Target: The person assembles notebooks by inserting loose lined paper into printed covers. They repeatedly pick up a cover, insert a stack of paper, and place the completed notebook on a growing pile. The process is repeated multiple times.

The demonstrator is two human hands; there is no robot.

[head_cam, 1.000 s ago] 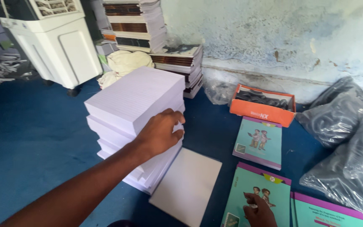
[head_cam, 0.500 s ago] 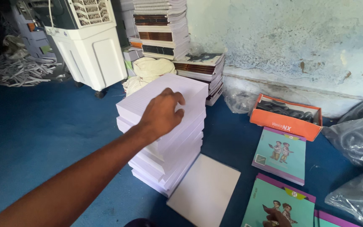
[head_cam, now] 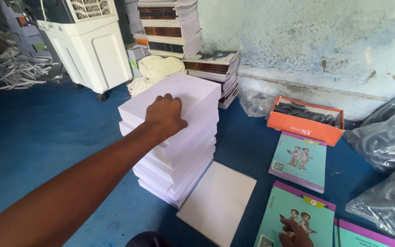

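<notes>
On a blue floor [head_cam: 46,151], beside a pale, stained wall, a tall stack of white paper blocks [head_cam: 179,137] is seen from above. The left hand [head_cam: 164,115] is laid palm down on the top block, fingers bent and close together, pressing on the paper rather than pinching it. The arm is stretched in from the lower left. At the bottom edge, the right hand [head_cam: 294,233] is rested on a teal booklet with a purple border [head_cam: 293,215]; its fingers are curled, and whether anything is gripped cannot be told. A single flat white sheet block [head_cam: 218,201] is laid on the floor just beside the stack's base. A second teal booklet [head_cam: 299,160] is placed further back, near an open orange box [head_cam: 305,120]. A white air cooler [head_cam: 90,50] and piles of bound books [head_cam: 174,27] are stood behind the stack. Grey plastic bags [head_cam: 387,146] are heaped at the right.
</notes>
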